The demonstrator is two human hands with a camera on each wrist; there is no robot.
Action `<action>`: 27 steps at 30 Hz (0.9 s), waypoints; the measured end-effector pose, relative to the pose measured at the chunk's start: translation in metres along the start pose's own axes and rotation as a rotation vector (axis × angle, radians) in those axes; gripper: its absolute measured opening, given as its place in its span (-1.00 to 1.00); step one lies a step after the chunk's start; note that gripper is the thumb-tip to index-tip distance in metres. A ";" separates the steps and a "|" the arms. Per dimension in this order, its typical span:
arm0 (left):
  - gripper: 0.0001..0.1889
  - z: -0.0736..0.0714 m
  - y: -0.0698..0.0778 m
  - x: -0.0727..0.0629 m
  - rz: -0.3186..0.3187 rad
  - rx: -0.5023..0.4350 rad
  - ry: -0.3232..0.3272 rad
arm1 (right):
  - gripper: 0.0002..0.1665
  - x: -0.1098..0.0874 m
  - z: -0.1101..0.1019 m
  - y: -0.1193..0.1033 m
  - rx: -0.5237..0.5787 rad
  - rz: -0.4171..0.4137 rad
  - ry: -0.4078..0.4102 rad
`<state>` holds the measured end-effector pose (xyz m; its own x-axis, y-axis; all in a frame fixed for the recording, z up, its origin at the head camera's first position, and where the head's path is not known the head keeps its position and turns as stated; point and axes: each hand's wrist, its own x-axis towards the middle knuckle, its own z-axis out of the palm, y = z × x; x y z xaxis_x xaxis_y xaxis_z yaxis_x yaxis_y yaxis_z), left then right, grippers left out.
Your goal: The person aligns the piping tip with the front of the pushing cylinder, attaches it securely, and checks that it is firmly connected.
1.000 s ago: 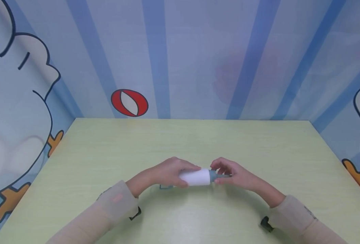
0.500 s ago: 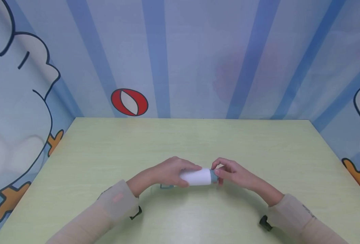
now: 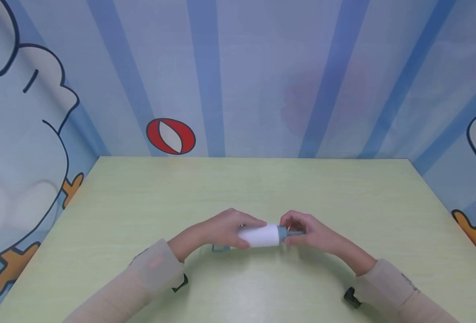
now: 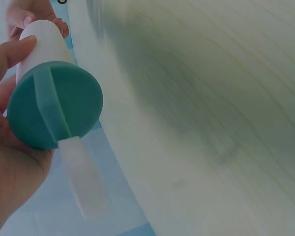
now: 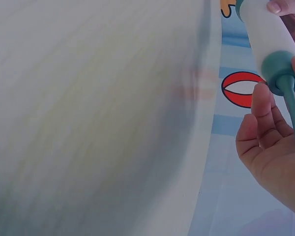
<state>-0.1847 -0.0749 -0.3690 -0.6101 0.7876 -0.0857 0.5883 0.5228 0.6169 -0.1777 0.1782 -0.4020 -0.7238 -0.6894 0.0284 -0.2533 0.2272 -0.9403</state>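
Observation:
A white cylindrical bottle [image 3: 262,235] lies level across both hands, close over the table. My left hand [image 3: 223,229] grips its body, thumb on the near side and fingers over the far side. In the left wrist view, its teal round end [image 4: 83,101] has a raised bar and a pale flat tab [image 4: 83,182] sticking out. At the other end is a teal screw-on nozzle cap [image 3: 282,233] with a long thin spout [image 5: 291,105]. My right hand [image 3: 312,231] pinches this cap between thumb and fingertips, the spout pointing toward the palm.
The pale yellow-green table [image 3: 161,193] spreads around the hands. Behind it stands a blue striped backdrop [image 3: 254,80] with a printed red and white ball [image 3: 171,136]. Dark wrist camera pieces [image 3: 351,297] hang at both cuffs.
My right thumb crossed over the cap half a second ago, hiding the spout; now it is back at the near side and the spout shows again. The left hand and bottle stay nearly still.

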 end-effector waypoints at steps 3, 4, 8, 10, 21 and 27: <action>-0.44 0.001 -0.001 0.000 0.005 -0.012 -0.006 | -0.74 0.000 0.000 -0.001 -0.004 0.009 -0.008; -0.44 0.001 0.000 0.000 0.004 -0.016 -0.008 | -0.74 0.000 0.000 -0.001 -0.008 0.014 -0.008; -0.44 0.001 0.002 0.000 -0.002 -0.026 -0.013 | -0.74 -0.001 -0.002 -0.002 0.004 0.039 -0.015; -0.44 0.001 0.003 0.000 -0.005 -0.028 -0.017 | -0.73 -0.001 -0.002 -0.002 0.022 0.054 -0.020; -0.44 -0.003 -0.002 -0.001 0.004 -0.033 -0.001 | -0.68 0.001 0.001 -0.004 -0.131 0.013 0.069; -0.44 -0.003 0.000 -0.001 0.010 -0.031 -0.005 | -0.72 0.000 0.000 -0.008 -0.156 0.017 0.117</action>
<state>-0.1859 -0.0762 -0.3664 -0.6016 0.7945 -0.0830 0.5779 0.5046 0.6414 -0.1757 0.1759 -0.3950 -0.7963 -0.6019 0.0606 -0.3300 0.3484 -0.8773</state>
